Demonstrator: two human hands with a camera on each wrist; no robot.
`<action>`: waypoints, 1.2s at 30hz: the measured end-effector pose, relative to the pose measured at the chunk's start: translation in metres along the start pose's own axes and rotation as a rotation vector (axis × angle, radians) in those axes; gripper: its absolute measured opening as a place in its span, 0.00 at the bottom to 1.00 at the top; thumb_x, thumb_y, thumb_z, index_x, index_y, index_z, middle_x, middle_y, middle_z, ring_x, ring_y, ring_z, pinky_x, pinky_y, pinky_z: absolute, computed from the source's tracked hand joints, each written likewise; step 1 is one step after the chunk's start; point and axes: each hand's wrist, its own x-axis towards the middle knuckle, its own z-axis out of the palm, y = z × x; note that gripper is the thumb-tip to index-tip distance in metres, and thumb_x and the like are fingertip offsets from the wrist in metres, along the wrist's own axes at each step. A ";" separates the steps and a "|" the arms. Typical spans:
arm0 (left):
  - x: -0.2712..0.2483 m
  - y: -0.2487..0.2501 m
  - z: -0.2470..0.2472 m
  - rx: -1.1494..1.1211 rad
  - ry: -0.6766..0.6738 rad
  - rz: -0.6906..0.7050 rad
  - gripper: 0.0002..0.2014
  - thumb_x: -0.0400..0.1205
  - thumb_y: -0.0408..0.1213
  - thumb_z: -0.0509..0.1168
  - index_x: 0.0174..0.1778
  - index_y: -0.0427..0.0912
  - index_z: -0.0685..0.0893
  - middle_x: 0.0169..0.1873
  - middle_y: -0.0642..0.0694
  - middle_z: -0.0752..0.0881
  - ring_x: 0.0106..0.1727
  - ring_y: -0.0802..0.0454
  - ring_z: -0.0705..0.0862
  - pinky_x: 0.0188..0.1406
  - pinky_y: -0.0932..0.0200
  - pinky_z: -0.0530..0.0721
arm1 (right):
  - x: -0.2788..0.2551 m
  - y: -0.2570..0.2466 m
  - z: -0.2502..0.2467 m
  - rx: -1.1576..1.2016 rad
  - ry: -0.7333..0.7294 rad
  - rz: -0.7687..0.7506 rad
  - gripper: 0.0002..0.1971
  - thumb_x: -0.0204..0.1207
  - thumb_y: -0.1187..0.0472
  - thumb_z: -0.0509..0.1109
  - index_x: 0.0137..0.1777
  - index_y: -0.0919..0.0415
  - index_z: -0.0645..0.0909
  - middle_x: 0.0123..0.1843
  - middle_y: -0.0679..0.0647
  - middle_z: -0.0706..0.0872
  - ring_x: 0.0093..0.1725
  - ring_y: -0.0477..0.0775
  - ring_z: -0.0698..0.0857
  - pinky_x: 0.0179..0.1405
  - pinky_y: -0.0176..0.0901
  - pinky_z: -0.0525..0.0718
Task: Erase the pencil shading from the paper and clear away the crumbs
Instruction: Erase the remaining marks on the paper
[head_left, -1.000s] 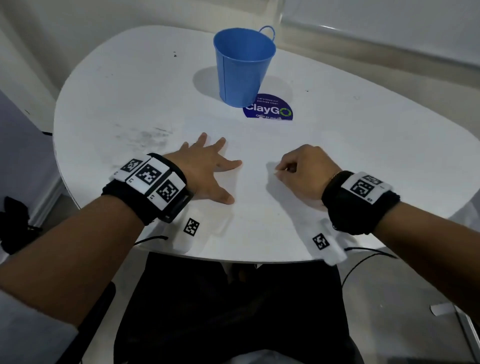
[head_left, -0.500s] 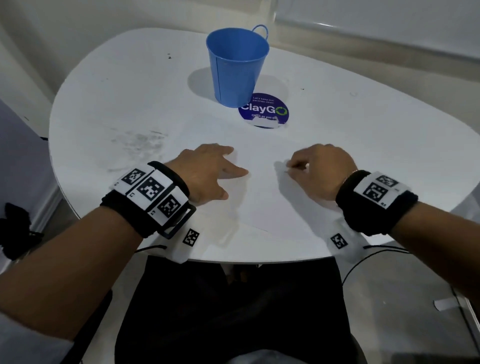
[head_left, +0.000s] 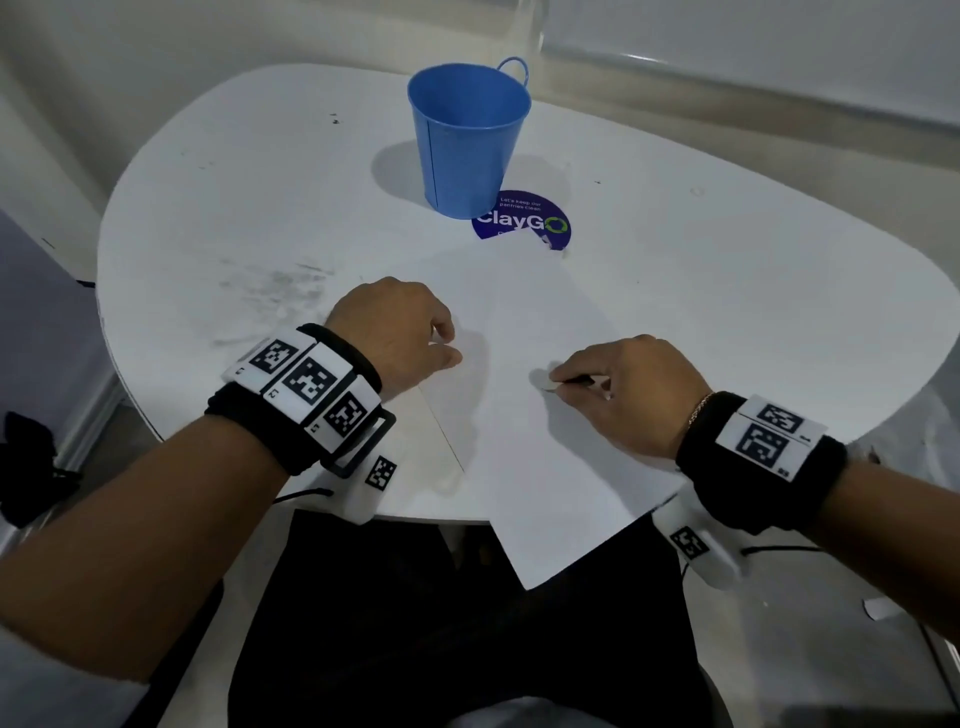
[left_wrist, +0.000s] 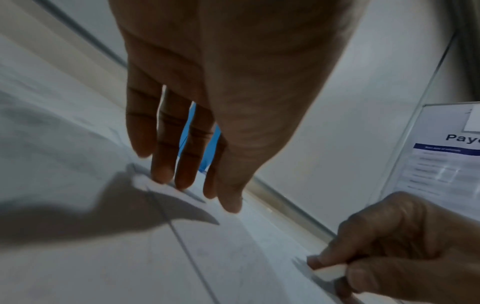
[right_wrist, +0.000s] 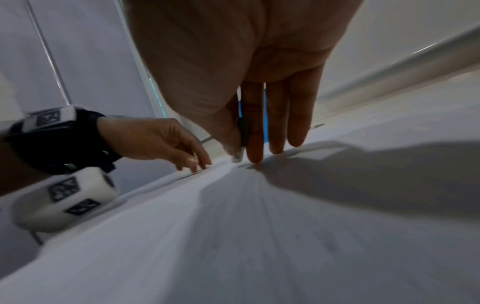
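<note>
1. The right hand (head_left: 631, 387) is pinching a small white eraser (head_left: 546, 385) against the paper (head_left: 524, 441), which is lying on the table (head_left: 234, 218) with a corner overhanging the near edge.
2. The left hand (head_left: 397, 332), fingers bent down, is pressing the paper's left side with its fingertips (left_wrist: 162, 174).
3. Hard rubbing is risking a crease or slide, since only the fingertips are anchoring the sheet.
4. Shading and crumbs are too faint to make out; the bucket (head_left: 467, 135) is standing well apart.
</note>
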 end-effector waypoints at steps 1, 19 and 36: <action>-0.001 -0.001 -0.001 -0.003 -0.005 0.007 0.14 0.83 0.53 0.71 0.61 0.54 0.89 0.57 0.54 0.88 0.58 0.52 0.84 0.54 0.57 0.77 | 0.000 -0.002 0.002 -0.014 -0.007 -0.006 0.07 0.80 0.53 0.71 0.54 0.45 0.90 0.51 0.41 0.92 0.47 0.52 0.87 0.52 0.45 0.82; -0.006 -0.010 0.002 0.277 -0.299 0.067 0.44 0.75 0.70 0.68 0.86 0.70 0.58 0.88 0.64 0.46 0.88 0.53 0.49 0.82 0.48 0.59 | 0.062 -0.047 0.006 0.054 -0.065 0.078 0.05 0.77 0.59 0.73 0.45 0.55 0.91 0.46 0.49 0.91 0.49 0.54 0.86 0.53 0.43 0.84; -0.002 -0.026 0.000 0.005 -0.270 0.019 0.27 0.84 0.57 0.68 0.79 0.74 0.69 0.89 0.60 0.45 0.89 0.55 0.41 0.87 0.47 0.48 | 0.065 -0.032 0.006 -0.090 0.006 0.071 0.11 0.77 0.60 0.67 0.51 0.50 0.91 0.52 0.48 0.92 0.53 0.58 0.86 0.53 0.47 0.84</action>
